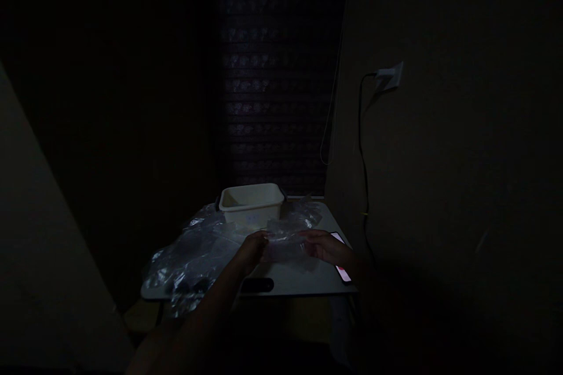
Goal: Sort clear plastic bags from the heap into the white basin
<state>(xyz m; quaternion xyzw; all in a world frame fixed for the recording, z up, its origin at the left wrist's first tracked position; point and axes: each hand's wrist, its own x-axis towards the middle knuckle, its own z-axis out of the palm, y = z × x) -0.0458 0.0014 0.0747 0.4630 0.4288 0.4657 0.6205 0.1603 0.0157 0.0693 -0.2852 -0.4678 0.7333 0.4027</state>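
Between my two hands a clear plastic bag (285, 240) is stretched above the small white table (303, 282). My left hand (254, 251) is closed on its left edge. At the right edge my right hand (323, 246) pinches the same plastic, thumb and fingers pressed together. Just beyond the hands stands a white plastic bin (253, 214) with dark side handles. More clear plastic (189, 258) lies crumpled to the left of my left hand and hangs over the front edge. The dim light hides fine details of the fingers.
A phone (343, 269) with a lit screen lies at the table's right edge, close to my right forearm. Dark slot (258, 285) at the front edge. A black cord (361, 146) hangs from a wall socket (396, 76). Behind is a dark blind (272, 88).
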